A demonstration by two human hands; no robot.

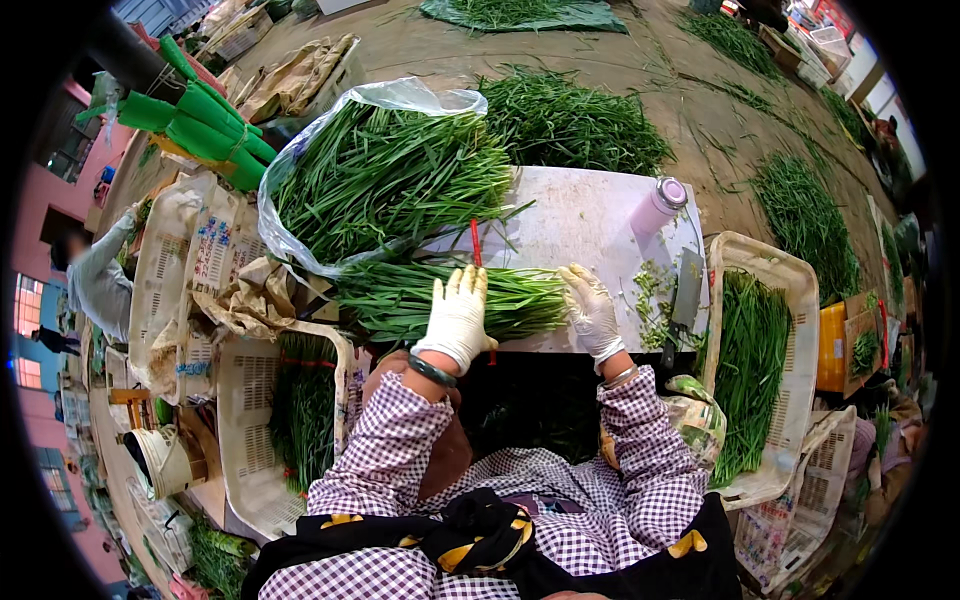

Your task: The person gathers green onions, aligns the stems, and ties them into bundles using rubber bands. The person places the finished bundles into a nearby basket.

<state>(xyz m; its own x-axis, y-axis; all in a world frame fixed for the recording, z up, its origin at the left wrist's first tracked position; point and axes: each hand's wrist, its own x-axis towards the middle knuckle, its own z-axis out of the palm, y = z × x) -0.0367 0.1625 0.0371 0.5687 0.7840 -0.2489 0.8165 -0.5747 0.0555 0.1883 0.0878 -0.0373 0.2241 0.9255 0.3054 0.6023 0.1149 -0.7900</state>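
A bundle of long green garlic chives [390, 296] lies crosswise on the white board in front of me, pale stem ends to the right. My left hand [457, 315], in a white glove, rests flat over the bundle with its fingers extended. At the stem ends is my gloved right hand [591, 311], its palm turned towards them and its fingertips touching. A red tie strip [475, 244] runs beneath the bundle and shows on both sides of it. Behind lies a large heap of chives [397, 169] in a clear plastic bag [274, 202].
On the white board [570, 217], a pink flask [658, 206] stands near a cleaver [684, 296] and plant trimmings [651, 296]. Crates flank me: a right crate [806, 330] and a left crate [244, 420], both containing chives. More chives [577, 124] are piled on the floor beyond.
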